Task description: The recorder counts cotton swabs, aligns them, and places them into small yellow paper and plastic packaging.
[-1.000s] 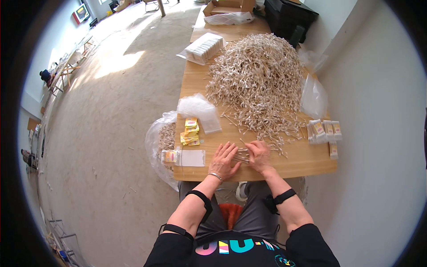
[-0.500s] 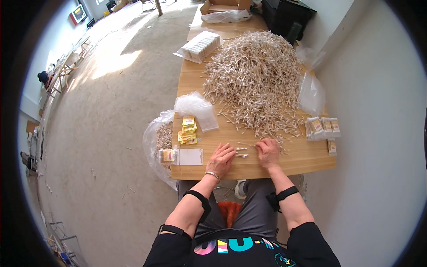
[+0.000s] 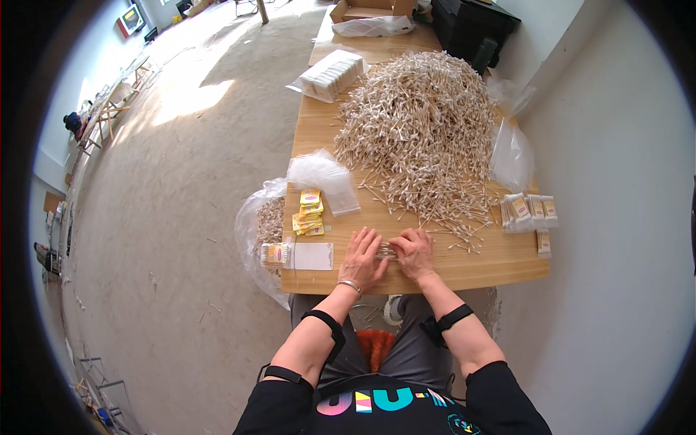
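Note:
Between my hands, several cotton swabs lie side by side on the wooden table. My left hand rests flat at their left ends, its fingers stretched forward and its thumb slanting toward the right hand. On their right ends, my right hand has its fingers bent and closed; the fingertips partly hide the swabs. Left of my left hand lies a white card, with a filled bag of swabs at its left end. A large heap of loose swabs rises beyond my hands.
Clear plastic bags and yellow cards lie at the left edge. Filled swab packets sit at the right edge, near the wall. A pack of white bundles and an open cardboard box are farther back.
My right hand has moved left, bringing its swab to those beside my left hand. The left hand has shifted slightly, and the gap between the hands has narrowed.

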`<state>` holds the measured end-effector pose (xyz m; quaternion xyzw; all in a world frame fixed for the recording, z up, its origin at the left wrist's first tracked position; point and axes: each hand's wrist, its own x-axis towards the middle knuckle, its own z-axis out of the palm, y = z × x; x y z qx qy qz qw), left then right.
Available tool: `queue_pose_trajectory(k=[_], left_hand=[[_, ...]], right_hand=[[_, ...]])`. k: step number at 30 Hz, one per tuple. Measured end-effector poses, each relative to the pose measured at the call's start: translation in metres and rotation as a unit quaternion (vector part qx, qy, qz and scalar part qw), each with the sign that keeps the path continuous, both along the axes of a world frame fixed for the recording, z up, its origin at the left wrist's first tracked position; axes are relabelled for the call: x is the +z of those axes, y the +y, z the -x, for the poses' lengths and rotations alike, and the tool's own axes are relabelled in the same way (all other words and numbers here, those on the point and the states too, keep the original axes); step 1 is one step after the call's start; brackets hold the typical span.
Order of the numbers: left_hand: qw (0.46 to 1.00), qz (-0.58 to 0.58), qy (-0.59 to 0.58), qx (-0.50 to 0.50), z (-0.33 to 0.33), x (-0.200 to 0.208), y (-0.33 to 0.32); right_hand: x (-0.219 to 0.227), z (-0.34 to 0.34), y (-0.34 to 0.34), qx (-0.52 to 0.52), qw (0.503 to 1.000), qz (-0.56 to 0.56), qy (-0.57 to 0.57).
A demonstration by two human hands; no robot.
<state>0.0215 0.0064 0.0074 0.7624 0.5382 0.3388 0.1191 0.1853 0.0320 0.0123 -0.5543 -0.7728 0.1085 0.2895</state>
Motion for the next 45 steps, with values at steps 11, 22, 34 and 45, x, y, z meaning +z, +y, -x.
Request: queue_pose_trajectory(k=[11,22,34,45], left_hand=[[0.999,0.021,0.002,-0.046,0.003,-0.002,-0.001],[0.998,-0.014,0.006,-0.068,0.003,-0.007,0.001],[0.998,-0.017,-0.006,-0.065,0.001,-0.004,0.001],[0.997,-0.001,-0.031,-0.064,0.001,-0.004,0.002]], right_hand=[[0.009,-0.050,-0.001,-0.168,0.985,-0.046,-0.010],[0.001,-0.044,-0.006,-0.098,0.995,-0.006,0.007],[0.013,-0.037,-0.007,-0.082,0.996,-0.010,0.016],[-0.007,-0.006,-0.007,-0.015,0.997,0.039,0.072]])
